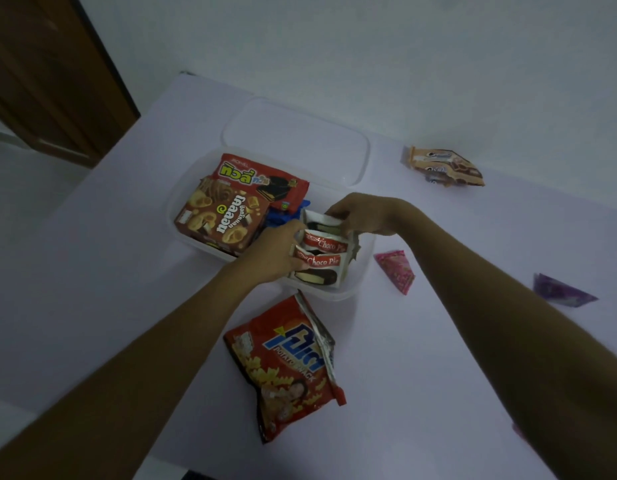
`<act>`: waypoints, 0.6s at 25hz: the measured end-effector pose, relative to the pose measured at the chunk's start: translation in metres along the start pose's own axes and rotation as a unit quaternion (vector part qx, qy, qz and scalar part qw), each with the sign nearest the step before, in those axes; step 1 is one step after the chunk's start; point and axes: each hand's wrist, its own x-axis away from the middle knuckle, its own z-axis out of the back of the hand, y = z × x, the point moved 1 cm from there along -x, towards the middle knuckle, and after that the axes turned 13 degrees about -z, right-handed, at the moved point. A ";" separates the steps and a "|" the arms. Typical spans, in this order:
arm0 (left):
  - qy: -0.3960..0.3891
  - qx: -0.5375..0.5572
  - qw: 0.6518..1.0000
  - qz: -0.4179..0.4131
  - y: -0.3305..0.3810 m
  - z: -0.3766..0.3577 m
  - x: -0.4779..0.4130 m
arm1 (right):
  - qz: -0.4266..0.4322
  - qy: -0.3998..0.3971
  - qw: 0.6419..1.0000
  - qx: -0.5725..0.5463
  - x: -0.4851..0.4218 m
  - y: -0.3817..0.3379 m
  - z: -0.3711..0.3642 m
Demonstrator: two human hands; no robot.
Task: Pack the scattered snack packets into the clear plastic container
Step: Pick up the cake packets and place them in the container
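Observation:
The clear plastic container [364,261] sits mid-table. Inside it lie a red wafer packet [262,178], a brown snack packet [220,220] and something blue [283,216]. Both hands hold white Choco Pie packets [322,261] standing in the container's right half. My left hand [276,254] grips their left side, and my right hand [359,213] pinches the rear packet's top. On the table outside lie a red potato snack bag [286,368], a pink triangular packet [397,271], a purple packet [559,292] and a tan cookie packet [442,168].
The container's clear lid [296,140] lies flat just behind it. The white table [109,289] meets a white wall at the back. A brown door [47,71] stands at the far left beyond the table edge.

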 end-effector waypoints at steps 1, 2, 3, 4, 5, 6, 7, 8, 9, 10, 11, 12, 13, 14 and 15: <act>-0.005 0.002 1.000 -0.003 0.001 0.000 -0.001 | 0.016 0.066 0.997 0.038 0.000 0.001 0.001; -0.010 0.005 1.000 -0.004 0.003 -0.001 -0.002 | 0.026 0.131 0.988 0.077 -0.001 0.001 0.001; -0.013 0.011 1.000 -0.005 0.004 -0.001 -0.002 | 0.026 0.185 0.977 0.105 -0.001 0.001 0.001; -0.017 0.016 1.000 -0.003 0.005 -0.002 -0.003 | 0.015 0.227 0.967 0.112 -0.003 0.002 -0.001; -0.019 0.019 1.000 -0.002 0.006 -0.002 -0.004 | -0.004 0.262 0.959 0.107 -0.003 0.003 -0.003; -0.020 0.017 1.000 0.002 0.005 -0.002 -0.005 | -0.025 0.287 0.952 0.101 -0.003 0.005 -0.006; -0.019 0.012 1.000 0.004 0.005 -0.002 -0.007 | -0.042 0.308 0.945 0.105 -0.001 0.006 -0.009; -0.016 0.003 1.000 0.009 0.004 -0.004 -0.009 | -0.052 0.325 0.937 0.119 0.000 0.007 -0.011; -0.011 -0.008 1.000 0.013 0.004 -0.006 -0.012 | -0.055 0.336 0.930 0.138 0.001 0.008 -0.014; -0.003 -0.017 1.000 0.019 0.004 -0.008 -0.014 | -0.052 0.342 0.925 0.156 0.003 0.008 -0.017; 0.009 -0.011 1.000 0.026 0.004 -0.010 -0.017 | -0.044 0.345 0.922 0.173 0.003 0.008 -0.019; 0.019 0.002 0.999 0.031 0.003 -0.012 -0.019 | -0.034 0.349 0.918 0.185 0.003 0.009 -0.021; 0.030 0.024 0.999 0.038 0.001 -0.014 -0.021 | -0.026 0.355 0.914 0.193 0.002 0.010 -0.022; 0.032 0.027 0.998 0.046 0.000 -0.014 -0.024 | -0.018 0.363 0.910 0.198 0.001 0.012 -0.022; 0.029 0.018 0.998 0.049 0.000 -0.013 -0.026 | -0.012 0.370 0.907 0.201 0.002 0.013 -0.021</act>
